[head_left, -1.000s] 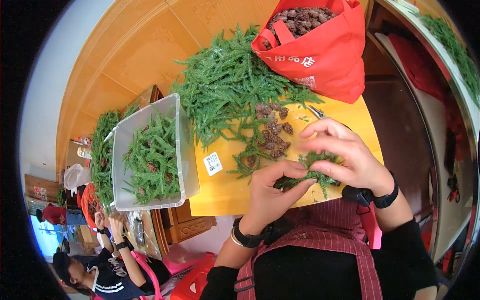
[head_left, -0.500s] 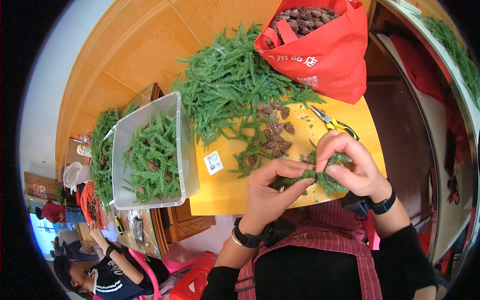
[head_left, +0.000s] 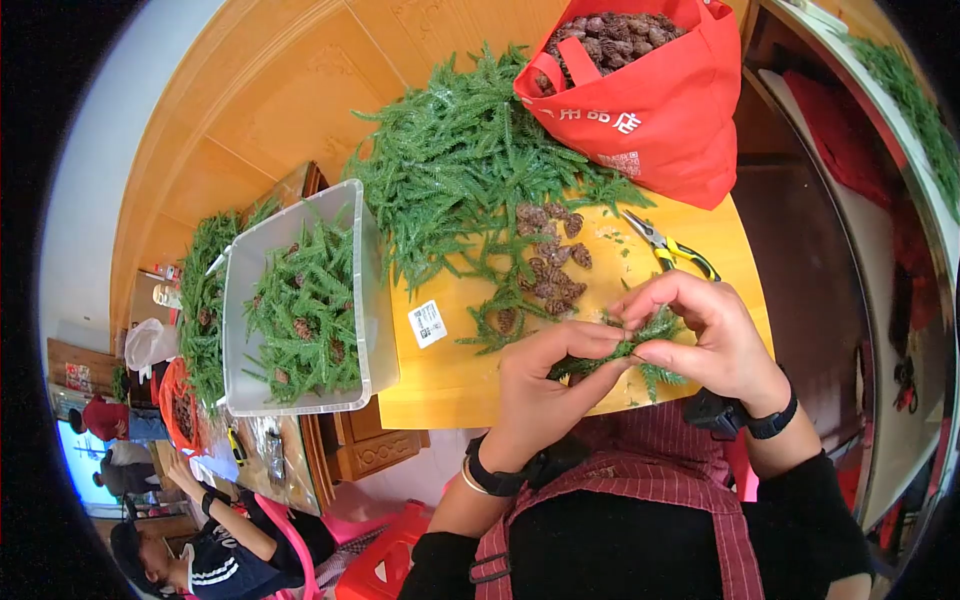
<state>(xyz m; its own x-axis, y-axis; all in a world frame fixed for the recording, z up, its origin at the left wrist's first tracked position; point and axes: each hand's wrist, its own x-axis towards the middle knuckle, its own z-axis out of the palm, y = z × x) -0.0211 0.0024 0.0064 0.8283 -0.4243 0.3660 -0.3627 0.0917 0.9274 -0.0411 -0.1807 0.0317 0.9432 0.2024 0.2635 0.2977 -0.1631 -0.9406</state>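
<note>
Above the table's near edge, my left hand and my right hand meet fingertip to fingertip. Both are closed on a green artificial pine sprig, whose needles stick out between and below the fingers. The exact pinch point is partly hidden by my fingertips. Just beyond my hands lies a small group of brown pine cones. To its left, a sprig with a cone in it rests on the wood. Yellow-and-black pliers lie just past my right hand.
A green sprig pile covers the table's back. Beside it stands a red bag of cones. At left, a clear plastic bin holds sprigs with cones. A white label card lies on the yellow table. Another person sits at lower left.
My right fingers have shifted slightly at the sprig, with index and thumb now farther apart. Both hands still hold it. The seated person's arm and head have moved a little.
</note>
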